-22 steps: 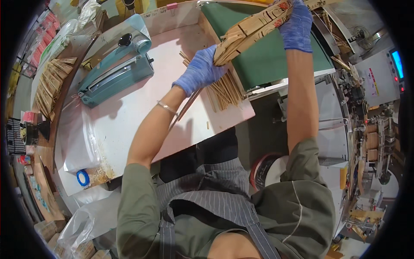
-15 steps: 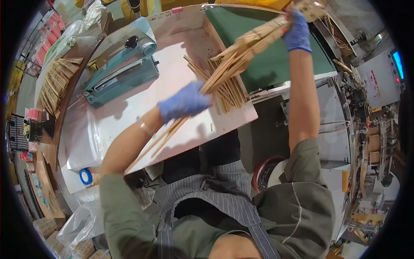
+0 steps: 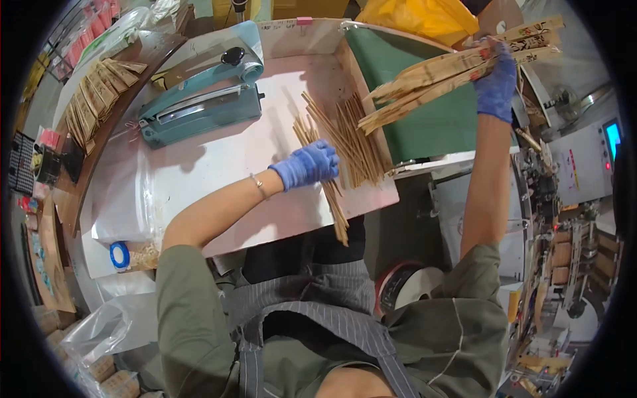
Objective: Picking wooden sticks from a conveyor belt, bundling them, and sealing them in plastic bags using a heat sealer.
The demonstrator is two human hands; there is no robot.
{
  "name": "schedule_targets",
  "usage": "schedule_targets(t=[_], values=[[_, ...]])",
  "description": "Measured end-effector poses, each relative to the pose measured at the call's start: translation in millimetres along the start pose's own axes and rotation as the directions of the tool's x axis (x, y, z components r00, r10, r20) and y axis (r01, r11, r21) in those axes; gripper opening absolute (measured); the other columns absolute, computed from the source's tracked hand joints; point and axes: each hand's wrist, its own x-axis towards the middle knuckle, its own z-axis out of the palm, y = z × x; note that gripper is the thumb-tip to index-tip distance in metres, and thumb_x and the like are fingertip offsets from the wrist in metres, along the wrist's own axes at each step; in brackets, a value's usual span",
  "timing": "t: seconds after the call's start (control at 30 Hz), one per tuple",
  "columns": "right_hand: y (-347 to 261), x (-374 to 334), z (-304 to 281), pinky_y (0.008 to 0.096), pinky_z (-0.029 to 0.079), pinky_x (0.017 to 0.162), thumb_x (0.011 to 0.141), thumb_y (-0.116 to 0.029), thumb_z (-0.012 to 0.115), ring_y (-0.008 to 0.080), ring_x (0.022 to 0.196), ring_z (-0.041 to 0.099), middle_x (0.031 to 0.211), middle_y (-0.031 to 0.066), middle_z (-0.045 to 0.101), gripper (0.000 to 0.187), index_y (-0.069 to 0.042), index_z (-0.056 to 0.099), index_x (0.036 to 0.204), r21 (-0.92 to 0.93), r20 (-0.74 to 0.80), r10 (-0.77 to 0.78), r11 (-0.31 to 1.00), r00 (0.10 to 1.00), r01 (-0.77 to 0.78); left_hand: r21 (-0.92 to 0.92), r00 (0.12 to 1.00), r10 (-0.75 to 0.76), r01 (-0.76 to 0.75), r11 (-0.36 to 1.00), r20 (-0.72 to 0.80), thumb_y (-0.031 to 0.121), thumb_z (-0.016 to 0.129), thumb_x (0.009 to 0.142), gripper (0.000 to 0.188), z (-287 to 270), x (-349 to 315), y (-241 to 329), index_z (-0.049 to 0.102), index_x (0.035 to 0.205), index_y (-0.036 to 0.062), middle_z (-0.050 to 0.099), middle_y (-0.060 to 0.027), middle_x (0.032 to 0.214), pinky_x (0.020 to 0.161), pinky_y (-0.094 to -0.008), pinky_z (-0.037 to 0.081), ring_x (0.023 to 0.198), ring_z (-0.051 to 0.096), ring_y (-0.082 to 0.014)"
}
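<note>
My left hand [image 3: 308,164], in a blue glove, is closed around a bundle of thin wooden chopsticks [image 3: 336,215]. The bundle's upper ends stick out above the fist, and its lower ends pass over the white table's front edge. A loose pile of similar chopsticks [image 3: 358,142] lies just right of this hand, against the tray's wooden side wall. Up at the right, my blue-gloved right hand [image 3: 496,83] grips a fanned bunch of long brown printed paper sleeves [image 3: 431,76]. The sleeves hang over a green surface; whether anything is inside them, I cannot tell.
A teal bag sealer [image 3: 202,114] stands on the white worktop [image 3: 219,192]. More brown sleeves [image 3: 96,99] lie on the curved brown ledge at left. Blue tape [image 3: 119,255] sits near the left front corner. Beyond the green surface [image 3: 424,126], machinery [image 3: 577,159] stands at right.
The chopsticks in my left hand have come apart from the paper sleeves, and that hand has shifted right, its bundle now steeper. My right hand has moved slightly right and lower with the sleeves.
</note>
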Motion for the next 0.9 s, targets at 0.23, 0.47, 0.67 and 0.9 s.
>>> schedule_targets(t=[0.23, 0.47, 0.67, 0.9], values=[[22.2, -70.5, 83.3, 0.0352, 0.053, 0.065, 0.077, -0.008, 0.058, 0.0231, 0.066, 0.060, 0.073, 0.0102, 0.057, 0.016, 0.002, 0.054, 0.089, 0.000, 0.143, -0.146, 0.989, 0.979, 0.147, -0.031, 0.944, -0.322, 0.325, 0.945, 0.069, 0.022, 0.065, 0.066, 0.053, 25.8, -16.3, -37.9, 0.049, 0.117, 0.0170, 0.048, -0.0075, 0.117, 0.102, -0.0467, 0.022, 0.120, 0.037, -0.0281], [42.1, -132.8, 160.6, 0.0275, 0.051, 0.070, 0.072, -0.011, 0.068, 0.0171, 0.076, 0.062, 0.087, 0.0083, 0.062, 0.030, 0.000, 0.054, 0.097, 0.014, 0.469, -0.189, 0.978, 0.863, 0.207, -0.692, 0.652, -0.719, 0.403, 0.598, -0.242, 0.036, 0.084, 0.047, 0.111, -144.7, -82.0, -31.7, 0.024, 0.133, -0.0010, 0.041, -0.0205, 0.128, 0.099, -0.0342, 0.033, 0.119, 0.041, -0.0291], [94.4, -173.5, 207.3, 0.0284, 0.049, 0.077, 0.068, -0.003, 0.068, 0.0179, 0.086, 0.061, 0.099, 0.0127, 0.062, 0.043, 0.002, 0.052, 0.108, 0.083, 0.639, -0.130, 0.992, 0.759, 0.100, -0.688, 0.619, -0.732, 0.400, 0.605, -0.284, 0.022, 0.084, 0.053, 0.097, -170.3, -71.6, -35.1, 0.028, 0.130, 0.0070, 0.048, -0.0124, 0.120, 0.094, -0.0312, 0.039, 0.109, 0.048, -0.0184], [113.4, -219.6, 235.8, 0.0270, 0.049, 0.068, 0.063, -0.012, 0.076, 0.0142, 0.077, 0.059, 0.090, 0.0058, 0.063, 0.040, 0.001, 0.059, 0.097, -0.372, 0.571, 0.160, 0.925, 0.805, 0.079, -0.642, 0.421, -0.835, 0.540, 0.544, -0.354, 0.028, 0.075, 0.062, 0.052, -149.6, -131.3, -13.0, 0.056, 0.105, 0.0048, 0.061, -0.0118, 0.097, 0.076, -0.0330, 0.047, 0.088, 0.058, -0.0194]])
